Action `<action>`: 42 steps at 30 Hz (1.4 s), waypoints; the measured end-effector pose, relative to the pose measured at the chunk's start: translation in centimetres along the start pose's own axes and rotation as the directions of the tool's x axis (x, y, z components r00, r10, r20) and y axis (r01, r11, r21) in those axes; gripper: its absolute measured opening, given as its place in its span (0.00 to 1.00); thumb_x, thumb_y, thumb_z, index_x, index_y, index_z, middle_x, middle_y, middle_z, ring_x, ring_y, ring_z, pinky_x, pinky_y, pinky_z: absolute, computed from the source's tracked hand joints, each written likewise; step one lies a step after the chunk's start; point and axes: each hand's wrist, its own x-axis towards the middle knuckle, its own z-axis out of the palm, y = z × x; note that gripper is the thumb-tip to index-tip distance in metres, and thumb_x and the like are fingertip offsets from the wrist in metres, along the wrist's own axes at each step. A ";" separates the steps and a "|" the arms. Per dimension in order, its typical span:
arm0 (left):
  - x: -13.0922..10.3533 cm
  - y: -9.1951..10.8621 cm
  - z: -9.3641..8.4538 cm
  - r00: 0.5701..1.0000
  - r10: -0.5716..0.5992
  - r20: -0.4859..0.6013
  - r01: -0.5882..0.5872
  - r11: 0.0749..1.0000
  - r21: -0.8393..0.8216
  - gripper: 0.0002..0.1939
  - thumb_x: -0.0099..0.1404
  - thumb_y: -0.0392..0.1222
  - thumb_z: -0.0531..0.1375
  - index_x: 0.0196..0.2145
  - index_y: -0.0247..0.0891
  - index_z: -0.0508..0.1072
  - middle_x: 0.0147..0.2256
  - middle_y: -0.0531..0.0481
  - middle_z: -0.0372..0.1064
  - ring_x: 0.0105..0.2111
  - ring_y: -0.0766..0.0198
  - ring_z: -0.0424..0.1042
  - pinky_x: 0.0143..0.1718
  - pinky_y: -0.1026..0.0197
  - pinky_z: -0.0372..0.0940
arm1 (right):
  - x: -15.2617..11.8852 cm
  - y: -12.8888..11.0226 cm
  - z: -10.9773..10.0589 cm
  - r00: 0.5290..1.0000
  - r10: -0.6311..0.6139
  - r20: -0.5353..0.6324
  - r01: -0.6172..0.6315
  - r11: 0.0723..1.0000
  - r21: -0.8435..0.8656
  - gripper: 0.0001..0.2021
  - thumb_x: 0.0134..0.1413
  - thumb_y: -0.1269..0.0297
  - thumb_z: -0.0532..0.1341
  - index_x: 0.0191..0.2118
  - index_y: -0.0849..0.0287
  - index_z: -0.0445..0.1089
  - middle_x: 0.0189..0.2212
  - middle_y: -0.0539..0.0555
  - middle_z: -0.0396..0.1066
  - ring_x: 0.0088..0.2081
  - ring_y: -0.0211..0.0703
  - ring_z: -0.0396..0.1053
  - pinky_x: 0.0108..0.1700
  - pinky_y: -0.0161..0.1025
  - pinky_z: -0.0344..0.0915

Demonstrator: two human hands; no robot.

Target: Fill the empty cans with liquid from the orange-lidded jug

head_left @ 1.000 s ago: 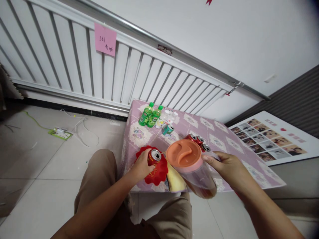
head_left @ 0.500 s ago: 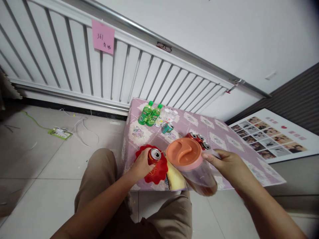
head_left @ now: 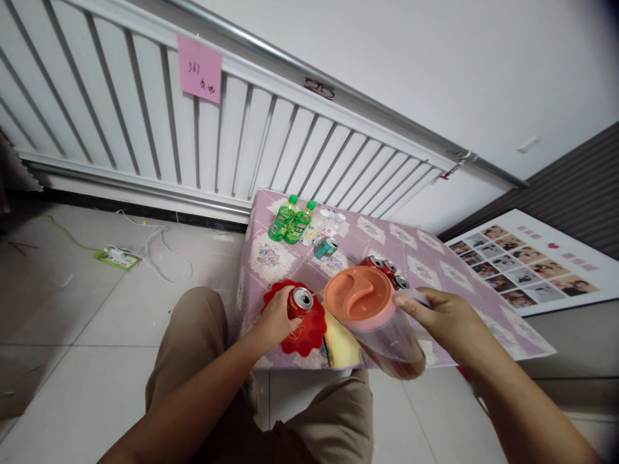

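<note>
Hands grip metal can (head_left: pixel 300 303), clear plastic pitcher (head_left: pixel 387 332).

The pitcher (head_left: pixel 382 322) hides its handle; pink note (head_left: pixel 199 68) writing is illegible.

Two hands are on show: the left hand (head_left: pixel 275 320) wraps one red can (head_left: pixel 298 303), and the right hand (head_left: pixel 447 317) grips one clear pitcher (head_left: pixel 382 325) with an orange lid. That can sits on one red mat (head_left: pixel 309 335) at the table's (head_left: pixel 435 270) near edge. Toward the far left corner stand two green bottles (head_left: pixel 289 222), with what look like two clear bottles (head_left: pixel 327 223) just beside them, hard to count for sure. One teal can (head_left: pixel 325 247) lies near those. Behind the pitcher, three more red cans (head_left: pixel 385 269) huddle together. That makes five cans in all.
</note>
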 end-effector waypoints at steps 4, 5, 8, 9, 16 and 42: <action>-0.1 -0.1 0.0 1.000 0.002 -0.001 -0.002 1.000 0.002 0.39 0.51 0.29 0.65 0.60 0.41 0.60 0.59 0.42 0.64 0.60 0.52 0.63 0.63 0.48 0.56 | 0.1 0.2 -0.1 1.000 -0.016 -0.001 0.016 1.000 0.004 0.26 0.36 0.37 0.66 0.27 0.58 0.78 0.22 0.52 0.76 0.24 0.46 0.70 0.25 0.38 0.64; -0.1 0.0 0.0 1.000 0.005 -0.001 -0.005 1.000 0.001 0.39 0.51 0.29 0.65 0.60 0.41 0.60 0.58 0.42 0.64 0.60 0.52 0.63 0.63 0.48 0.56 | 0.1 0.3 -0.1 1.000 -0.015 -0.001 0.015 1.000 0.005 0.25 0.36 0.37 0.67 0.27 0.58 0.78 0.22 0.52 0.76 0.24 0.46 0.70 0.25 0.38 0.64; -0.1 0.1 -0.1 1.000 0.014 -0.001 -0.014 1.000 -0.001 0.38 0.51 0.29 0.65 0.60 0.41 0.60 0.58 0.42 0.64 0.60 0.53 0.63 0.63 0.49 0.56 | 0.1 0.4 -0.1 1.000 -0.009 -0.003 0.009 1.000 -0.003 0.25 0.36 0.38 0.67 0.28 0.59 0.78 0.23 0.52 0.77 0.25 0.46 0.70 0.25 0.38 0.64; -0.1 0.2 -0.1 1.000 0.014 -0.001 -0.014 1.000 0.000 0.38 0.52 0.29 0.65 0.59 0.40 0.60 0.58 0.42 0.64 0.60 0.53 0.63 0.63 0.49 0.57 | 0.1 0.4 -0.1 1.000 -0.009 -0.004 0.009 1.000 -0.010 0.25 0.37 0.38 0.67 0.28 0.59 0.78 0.23 0.52 0.77 0.25 0.46 0.70 0.26 0.38 0.64; 0.0 0.4 -0.2 1.000 0.012 -0.003 -0.012 1.000 0.004 0.38 0.51 0.29 0.65 0.59 0.41 0.61 0.57 0.42 0.65 0.59 0.52 0.64 0.62 0.48 0.58 | -0.2 -0.4 -0.1 0.999 -0.036 -0.005 0.036 0.999 -0.008 0.26 0.36 0.37 0.66 0.25 0.59 0.77 0.18 0.51 0.72 0.20 0.42 0.66 0.21 0.36 0.58; 0.0 0.1 -0.1 0.999 0.039 -0.008 -0.039 0.999 -0.007 0.37 0.51 0.29 0.66 0.58 0.42 0.62 0.57 0.43 0.66 0.58 0.53 0.65 0.62 0.48 0.58 | 0.3 0.4 -0.2 0.999 -0.017 0.028 0.018 0.998 -0.057 0.28 0.37 0.35 0.64 0.28 0.60 0.78 0.23 0.53 0.76 0.26 0.47 0.70 0.26 0.38 0.63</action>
